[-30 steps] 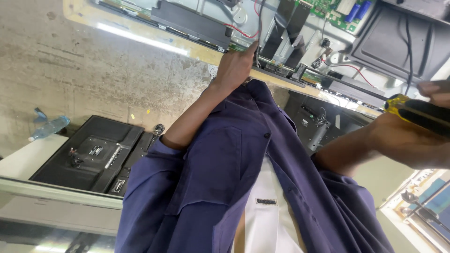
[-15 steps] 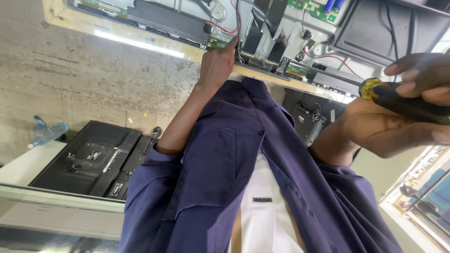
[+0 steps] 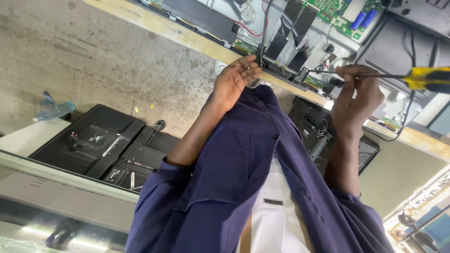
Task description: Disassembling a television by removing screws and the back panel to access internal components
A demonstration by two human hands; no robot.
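Concrete floor shows beyond the desk. Your left hand pinches the opened screen's lower edge; your right hand is closed around a yellow-handled screwdriver, tip at the edge. Boards lie exposed; fastening seems unfinished.

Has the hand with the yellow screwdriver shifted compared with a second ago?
Yes. The right hand has moved in from the picture's right edge toward the green circuit board, and now grips the yellow screwdriver by its shaft.

Yellow-handled screwdriver, green circuit board, navy shirt.
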